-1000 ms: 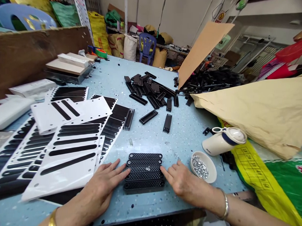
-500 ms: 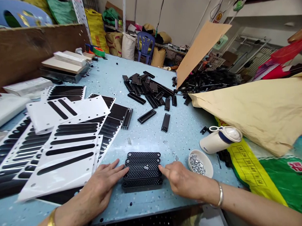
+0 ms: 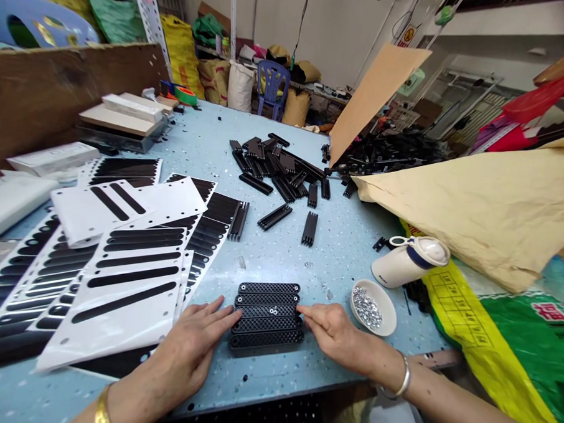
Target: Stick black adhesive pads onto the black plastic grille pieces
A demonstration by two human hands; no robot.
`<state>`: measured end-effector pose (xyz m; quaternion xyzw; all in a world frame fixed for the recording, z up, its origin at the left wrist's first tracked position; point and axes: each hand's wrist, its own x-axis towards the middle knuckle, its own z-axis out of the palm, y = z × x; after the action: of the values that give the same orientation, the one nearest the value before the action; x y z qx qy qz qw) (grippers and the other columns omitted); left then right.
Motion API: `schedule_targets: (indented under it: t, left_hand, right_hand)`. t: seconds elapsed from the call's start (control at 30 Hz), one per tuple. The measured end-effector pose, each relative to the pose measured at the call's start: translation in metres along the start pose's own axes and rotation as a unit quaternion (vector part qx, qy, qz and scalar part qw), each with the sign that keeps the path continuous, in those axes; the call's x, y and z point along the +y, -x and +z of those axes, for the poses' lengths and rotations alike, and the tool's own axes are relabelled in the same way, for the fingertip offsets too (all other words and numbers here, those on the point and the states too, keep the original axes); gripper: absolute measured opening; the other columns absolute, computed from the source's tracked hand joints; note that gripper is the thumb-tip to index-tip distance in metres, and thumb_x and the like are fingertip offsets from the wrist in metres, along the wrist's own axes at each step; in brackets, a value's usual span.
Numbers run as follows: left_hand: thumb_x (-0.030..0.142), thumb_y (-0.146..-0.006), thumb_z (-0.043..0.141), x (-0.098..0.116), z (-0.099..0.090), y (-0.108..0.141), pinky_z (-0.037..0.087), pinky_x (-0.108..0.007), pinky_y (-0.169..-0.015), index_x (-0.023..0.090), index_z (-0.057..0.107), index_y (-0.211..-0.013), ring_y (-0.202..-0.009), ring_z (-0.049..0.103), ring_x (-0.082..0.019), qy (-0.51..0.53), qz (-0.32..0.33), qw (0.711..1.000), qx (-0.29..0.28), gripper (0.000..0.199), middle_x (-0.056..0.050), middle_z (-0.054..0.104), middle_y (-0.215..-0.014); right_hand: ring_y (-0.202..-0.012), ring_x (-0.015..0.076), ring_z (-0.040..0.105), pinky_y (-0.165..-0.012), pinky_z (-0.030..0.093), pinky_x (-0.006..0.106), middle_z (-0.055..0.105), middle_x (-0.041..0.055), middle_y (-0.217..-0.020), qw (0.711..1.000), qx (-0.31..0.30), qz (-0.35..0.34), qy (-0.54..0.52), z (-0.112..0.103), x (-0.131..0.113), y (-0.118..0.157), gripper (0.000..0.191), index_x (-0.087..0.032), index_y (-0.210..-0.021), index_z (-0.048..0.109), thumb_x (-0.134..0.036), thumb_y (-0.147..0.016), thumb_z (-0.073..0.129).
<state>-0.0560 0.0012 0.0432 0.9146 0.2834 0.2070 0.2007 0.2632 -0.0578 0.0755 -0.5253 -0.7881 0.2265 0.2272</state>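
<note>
Several black textured plastic bars lie side by side in a block near the table's front edge. Small metal nuts sit in both ends of the two farthest bars. A few loose nuts rest on the middle bar. My left hand lies palm down with fingers stretched, a fingertip touching the middle bar's left end. At the right end, my right hand reaches in with its index finger extended to the same bar; its other fingers are bent and partly hidden. Beside it stands a white bowl of metal nuts.
Sheets of black strip stickers cover the left of the table. Black plastic parts are heaped farther back. On the right are a white bottle, brown paper and a green and yellow sack. A cardboard sheet leans behind.
My right index fingertip has shifted slightly at the middle bar's right end, and the hand has turned a little. My left hand stays in place. The view has tilted slightly.
</note>
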Motion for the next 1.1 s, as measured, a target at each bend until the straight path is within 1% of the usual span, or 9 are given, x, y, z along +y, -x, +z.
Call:
schedule_targets:
  t: [0.17, 0.3, 0.37, 0.47, 0.57, 0.7, 0.8, 0.97, 1.1]
  left_hand:
    - [0.004, -0.086, 0.039, 0.0, 0.001, 0.0, 0.042, -0.049, -0.099, 0.027, 0.042, -0.143, -0.132, 0.048, -0.029, 0.0, -0.004, 1.0, 0.005, 0.061, -0.007, 0.061, -0.136]
    - [0.003, -0.085, 0.039, 0.0, 0.002, 0.0, 0.043, -0.049, -0.098, 0.026, 0.04, -0.144, -0.133, 0.047, -0.03, 0.002, 0.003, 1.0, 0.004, 0.063, -0.007, 0.061, -0.136]
    - [0.002, -0.085, 0.039, -0.001, 0.003, 0.001, 0.043, -0.049, -0.098, 0.026, 0.04, -0.144, -0.134, 0.047, -0.03, 0.001, 0.003, 1.0, 0.002, 0.064, -0.007, 0.06, -0.137]
    - [0.001, -0.084, 0.039, -0.001, 0.002, 0.002, 0.042, -0.049, -0.099, 0.026, 0.04, -0.144, -0.134, 0.047, -0.03, -0.001, -0.003, 1.0, -0.001, 0.066, -0.008, 0.059, -0.137]
    - [0.001, -0.082, 0.038, 0.002, -0.004, 0.0, 0.045, -0.051, -0.096, 0.026, 0.043, -0.143, -0.131, 0.05, -0.032, 0.007, -0.001, 1.0, -0.001, 0.066, -0.009, 0.061, -0.136]
    - [0.001, -0.082, 0.038, 0.01, -0.02, -0.009, 0.048, -0.049, -0.094, 0.026, 0.049, -0.138, -0.128, 0.054, -0.03, 0.03, -0.014, 0.999, -0.023, 0.062, -0.007, 0.065, -0.131]
    - [0.002, -0.085, 0.039, 0.013, -0.028, -0.013, 0.049, -0.048, -0.095, 0.027, 0.053, -0.134, -0.125, 0.057, -0.028, 0.043, -0.023, 0.999, -0.019, 0.057, -0.005, 0.068, -0.126]
    - [0.006, -0.091, 0.036, 0.012, -0.029, -0.012, 0.05, -0.044, -0.096, 0.026, 0.051, -0.134, -0.121, 0.06, -0.024, 0.034, -0.043, 0.998, -0.006, 0.049, -0.005, 0.069, -0.123]
    - [0.002, -0.085, 0.036, 0.011, -0.023, -0.007, 0.05, -0.049, -0.095, 0.024, 0.048, -0.137, -0.122, 0.058, -0.028, -0.033, -0.013, 0.999, -0.024, 0.058, -0.009, 0.065, -0.129]
  right_hand:
    - [-0.067, 0.0185, 0.068, -0.065, 0.057, 0.031, 0.074, 0.0098, -0.08, 0.999, 0.032, -0.018, 0.003, -0.005, -0.004, 0.0, 0.035, -0.009, -0.116, 0.066, -0.013, -0.092, 0.041]
    - [-0.065, 0.02, 0.065, -0.063, 0.055, 0.033, 0.07, 0.0102, -0.073, 0.995, -0.007, -0.054, 0.08, -0.004, -0.009, 0.001, 0.036, -0.007, -0.116, 0.065, -0.013, -0.096, 0.035]
    - [-0.067, 0.0197, 0.064, -0.064, 0.055, 0.032, 0.069, 0.0093, -0.074, 0.992, -0.021, -0.053, 0.109, -0.002, -0.01, 0.003, 0.036, -0.008, -0.118, 0.064, -0.012, -0.096, 0.035]
    - [-0.072, 0.0199, 0.063, -0.067, 0.055, 0.033, 0.069, 0.0091, -0.078, 0.989, -0.018, -0.052, 0.134, 0.001, -0.01, 0.009, 0.037, -0.009, -0.125, 0.059, -0.011, -0.096, 0.036]
    - [-0.066, 0.021, 0.06, -0.061, 0.053, 0.036, 0.067, 0.0101, -0.074, 0.982, -0.018, -0.089, 0.169, 0.008, -0.005, 0.015, 0.044, -0.004, -0.131, 0.053, -0.006, -0.093, 0.03]
    - [-0.063, 0.0203, 0.06, -0.059, 0.052, 0.035, 0.067, 0.0097, -0.073, 0.983, 0.017, -0.11, 0.147, 0.016, 0.003, 0.018, 0.048, -0.004, -0.133, 0.051, -0.003, -0.09, 0.031]
    - [-0.063, 0.0195, 0.06, -0.059, 0.051, 0.034, 0.068, 0.0087, -0.073, 0.986, 0.031, -0.114, 0.115, 0.02, 0.006, 0.017, 0.049, -0.007, -0.135, 0.051, -0.002, -0.09, 0.032]
    - [-0.062, 0.0189, 0.059, -0.059, 0.051, 0.033, 0.067, 0.0078, -0.073, 0.987, 0.031, -0.118, 0.108, 0.021, 0.009, 0.017, 0.048, -0.007, -0.134, 0.05, -0.002, -0.09, 0.033]
    - [-0.061, 0.0187, 0.057, -0.057, 0.049, 0.033, 0.065, 0.0081, -0.071, 0.983, 0.025, -0.123, 0.131, 0.017, 0.007, 0.016, 0.046, -0.005, -0.131, 0.052, -0.002, -0.09, 0.031]
